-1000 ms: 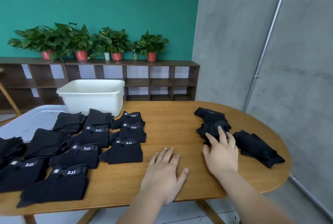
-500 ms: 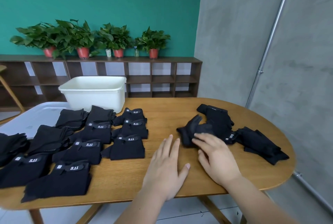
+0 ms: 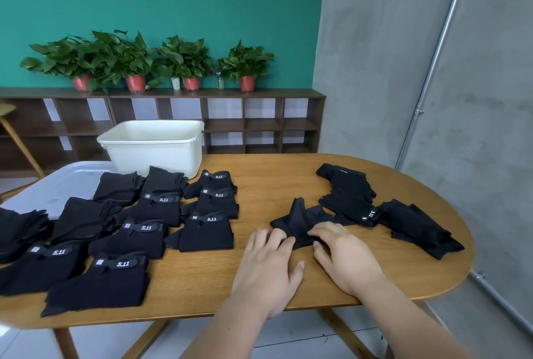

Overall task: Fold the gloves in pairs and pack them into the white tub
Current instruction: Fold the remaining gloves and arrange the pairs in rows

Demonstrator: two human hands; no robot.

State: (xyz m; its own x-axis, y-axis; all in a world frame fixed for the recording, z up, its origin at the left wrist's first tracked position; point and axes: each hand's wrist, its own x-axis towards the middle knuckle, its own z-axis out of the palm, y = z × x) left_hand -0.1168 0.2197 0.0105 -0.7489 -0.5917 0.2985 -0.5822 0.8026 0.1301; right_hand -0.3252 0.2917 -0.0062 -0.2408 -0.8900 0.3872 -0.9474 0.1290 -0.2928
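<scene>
A loose black glove lies crumpled on the wooden table just ahead of both hands. My left hand grips its near left edge, fingers curled onto the fabric. My right hand grips its near right edge. Behind it lies a pile of unfolded black gloves, and another black heap sits to the right. Several folded pairs with 5.11 labels lie in rows on the left. The white tub stands at the back left of the table.
A pale lid or tray lies under the leftmost gloves. A low wooden shelf unit with potted plants runs along the teal wall. The table's rounded edge curves at the right, near a grey wall.
My right hand pulled one glove off the pile toward me. My left hand moved forward from the bare table onto that glove, and both hands now hold it.
</scene>
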